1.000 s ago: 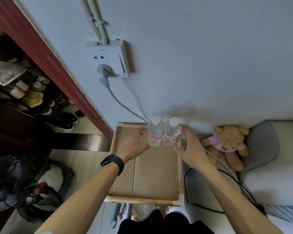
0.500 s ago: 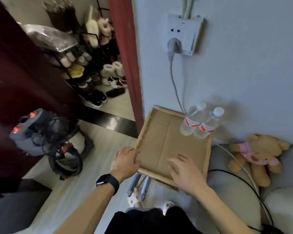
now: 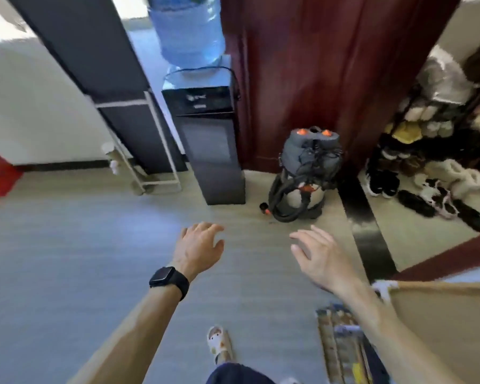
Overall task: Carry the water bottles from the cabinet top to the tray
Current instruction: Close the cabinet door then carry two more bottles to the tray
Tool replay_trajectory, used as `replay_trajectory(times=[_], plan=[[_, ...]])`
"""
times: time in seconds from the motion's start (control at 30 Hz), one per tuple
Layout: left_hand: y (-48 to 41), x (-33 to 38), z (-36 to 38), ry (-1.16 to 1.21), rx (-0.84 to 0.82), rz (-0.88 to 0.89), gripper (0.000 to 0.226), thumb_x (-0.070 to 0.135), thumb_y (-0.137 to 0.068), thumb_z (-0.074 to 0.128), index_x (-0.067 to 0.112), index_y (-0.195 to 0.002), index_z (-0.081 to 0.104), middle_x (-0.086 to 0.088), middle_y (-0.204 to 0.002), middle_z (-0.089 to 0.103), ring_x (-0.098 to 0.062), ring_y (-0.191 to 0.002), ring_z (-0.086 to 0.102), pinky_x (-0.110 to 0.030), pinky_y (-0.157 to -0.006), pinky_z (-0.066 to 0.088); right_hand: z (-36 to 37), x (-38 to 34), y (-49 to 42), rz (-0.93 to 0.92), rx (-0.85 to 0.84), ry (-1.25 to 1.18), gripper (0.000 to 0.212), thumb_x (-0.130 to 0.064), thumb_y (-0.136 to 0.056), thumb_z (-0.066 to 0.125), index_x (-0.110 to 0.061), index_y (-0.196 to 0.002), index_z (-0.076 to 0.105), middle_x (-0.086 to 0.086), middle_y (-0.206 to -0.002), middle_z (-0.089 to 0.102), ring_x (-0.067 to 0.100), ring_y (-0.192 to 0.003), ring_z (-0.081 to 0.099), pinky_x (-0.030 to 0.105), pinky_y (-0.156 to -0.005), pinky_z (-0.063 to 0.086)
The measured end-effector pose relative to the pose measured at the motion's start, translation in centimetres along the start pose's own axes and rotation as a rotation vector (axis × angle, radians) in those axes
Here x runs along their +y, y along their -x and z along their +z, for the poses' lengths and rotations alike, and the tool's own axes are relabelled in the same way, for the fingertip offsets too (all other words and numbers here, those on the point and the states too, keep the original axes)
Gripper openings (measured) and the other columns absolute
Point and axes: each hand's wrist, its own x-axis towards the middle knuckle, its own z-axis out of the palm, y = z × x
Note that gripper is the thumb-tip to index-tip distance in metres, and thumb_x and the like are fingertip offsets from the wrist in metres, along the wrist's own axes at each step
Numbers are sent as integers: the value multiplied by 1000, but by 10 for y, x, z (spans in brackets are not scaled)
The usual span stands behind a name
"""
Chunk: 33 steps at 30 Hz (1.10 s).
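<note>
Both hands hover over the floor [image 3: 67, 259] in front of the dispenser [image 3: 211, 145], fingers loosely spread and empty. The left hand [image 3: 198, 246], a black watch [image 3: 168, 278] on its wrist, is straight in front of the dispenser; the right hand [image 3: 320, 259] is in front and to the right. A blue jug [image 3: 187, 29] sits on top of the dispenser. A vacuum [image 3: 305, 176] stands just right of it, before a dark red door [image 3: 330, 65], with shoes [image 3: 432, 176] farther right. A white rack [image 3: 150, 151] stands just left. A corner of the tray [image 3: 441, 322] shows well in front and right, by the right forearm.

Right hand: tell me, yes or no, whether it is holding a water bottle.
No: the right hand hangs open above the floor with its fingers spread, gripping nothing.
</note>
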Motion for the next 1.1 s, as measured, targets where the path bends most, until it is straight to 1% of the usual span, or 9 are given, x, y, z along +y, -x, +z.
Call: replay_trajectory(times=[0.07, 0.2, 0.33, 0.47, 0.57, 0.7, 0.8, 0.97, 1.1], plan=[[28, -66, -17, 14, 40, -129, 37, 43, -98, 47, 36, -134, 54, 8, -139, 55, -20, -126, 50, -37, -104, 36, 13, -62, -26, -145, -38, 26, 43, -45, -96, 45, -26, -129, 63, -5, -136, 61, 21, -139, 41, 32, -117, 27], [90, -191, -57, 98, 122, -400, 36, 45, -98, 47, 36, -132, 55, 3, -131, 59, -23, -116, 57, -36, -94, 47, 37, -201, -75, -422, -105, 68, 38, -39, -97, 55, -27, -133, 60, -6, -139, 59, 20, -140, 39, 31, -118, 24], [157, -316, -85, 113, 227, -605, 37, 46, -96, 48, 37, -132, 56, 5, -127, 61, -22, -115, 57, -34, -94, 45, 79, -354, -110, -617, -134, 55, 41, -43, -96, 54, -28, -134, 58, -5, -137, 60, 19, -140, 38, 38, -117, 30], [218, -428, -118, 80, 305, -756, 38, 45, -95, 49, 35, -131, 58, 3, -129, 61, -22, -116, 57, -35, -96, 45, 117, -499, -125, -772, -178, 11, 41, -46, -97, 50, -31, -135, 55, -9, -140, 56, 15, -142, 34, 40, -117, 30], [256, -496, -152, 43, 376, -836, 36, 43, -95, 48, 34, -128, 60, 4, -130, 61, -21, -116, 57, -36, -97, 44, 131, -595, -133, -870, -176, 8, 40, -47, -97, 50, -34, -134, 55, -11, -140, 55, 13, -141, 33, 38, -117, 30], [289, -570, -197, -56, 460, -902, 36, 43, -96, 47, 33, -128, 60, 4, -130, 61, -19, -118, 56, -37, -100, 41, 146, -695, -151, -974, -130, 24, 41, -51, -97, 47, -40, -137, 50, -14, -142, 53, 11, -144, 28, 37, -116, 30], [306, -626, -224, -85, 500, -978, 35, 42, -95, 48, 34, -127, 60, 5, -132, 59, -19, -121, 54, -37, -102, 38, 160, -778, -169, -1050, -136, 12, 42, -47, -99, 47, -39, -141, 46, -12, -145, 51, 13, -145, 27, 32, -116, 26], [310, -726, -264, -120, 500, -1083, 36, 43, -95, 47, 37, -128, 59, 5, -134, 59, -20, -122, 53, -36, -101, 38, 200, -903, -207, -1187, -126, -27, 42, -46, -99, 47, -38, -141, 48, -10, -143, 53, 17, -143, 31, 34, -115, 29], [296, -806, -292, -134, 578, -1113, 36, 42, -95, 49, 38, -130, 58, 6, -133, 59, -21, -120, 54, -36, -99, 38, 242, -988, -250, -1252, -141, -35, 42, -49, -100, 44, -39, -140, 49, -12, -145, 51, 17, -145, 29, 38, -116, 29]])
